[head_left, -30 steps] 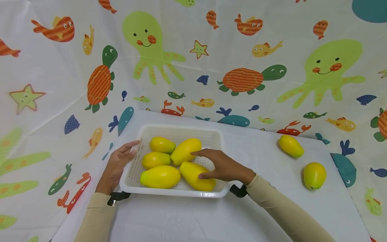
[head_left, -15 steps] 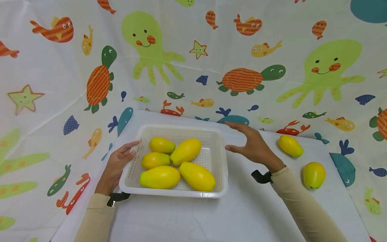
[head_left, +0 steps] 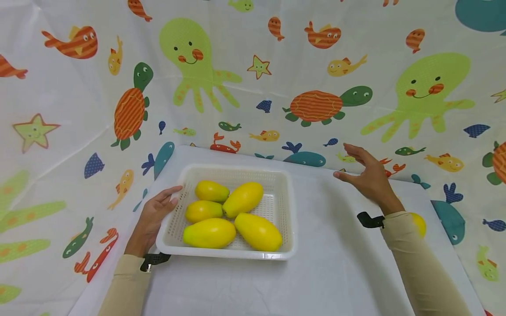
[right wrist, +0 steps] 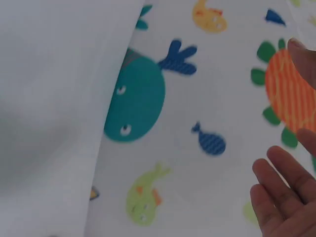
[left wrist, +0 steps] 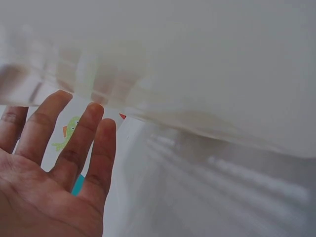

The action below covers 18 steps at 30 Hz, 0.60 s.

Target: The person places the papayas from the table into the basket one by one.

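Observation:
A white perforated plastic basket holds several smooth yellow papayas with greenish ends. My left hand is at the basket's left side, thumb by the rim. In the left wrist view the fingers of that hand stretch out, spread, with their tips at the basket's pale wall. To the right, my right hand hangs over the back of the table, thumb and fingers apart and nothing between them. Behind the right forearm another papaya shows only partly; the second loose papaya is hidden by that hand and arm.
The basket stands on a table with a white cover. A curtain printed with sea animals hangs behind and at both sides. The table's back edge runs just below the right hand.
My right hand has left the papaya at the basket's front right and moved right and back, over the two loose papayas. The left hand and the basket have stayed in place.

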Motion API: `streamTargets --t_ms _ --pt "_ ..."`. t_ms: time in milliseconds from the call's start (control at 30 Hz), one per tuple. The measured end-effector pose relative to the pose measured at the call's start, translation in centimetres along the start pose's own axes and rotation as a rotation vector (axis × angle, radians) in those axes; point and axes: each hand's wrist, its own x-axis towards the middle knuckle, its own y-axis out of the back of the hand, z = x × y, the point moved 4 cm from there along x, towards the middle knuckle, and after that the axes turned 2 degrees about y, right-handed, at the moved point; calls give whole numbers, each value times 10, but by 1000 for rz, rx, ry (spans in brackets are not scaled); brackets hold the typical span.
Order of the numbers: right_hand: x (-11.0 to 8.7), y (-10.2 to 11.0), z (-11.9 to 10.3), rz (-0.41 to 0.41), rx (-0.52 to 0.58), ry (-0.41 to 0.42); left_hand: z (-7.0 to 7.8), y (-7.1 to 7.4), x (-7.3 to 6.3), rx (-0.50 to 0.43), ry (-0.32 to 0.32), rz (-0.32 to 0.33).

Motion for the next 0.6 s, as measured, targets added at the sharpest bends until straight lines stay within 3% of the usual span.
streamTargets --t_ms 400,600 --pt "2 20 63 37 -29 -211 -2 1 0 -35 -10 -14" --pt "-1 27 85 10 -67 -321 -1 2 0 -45 -20 -20"
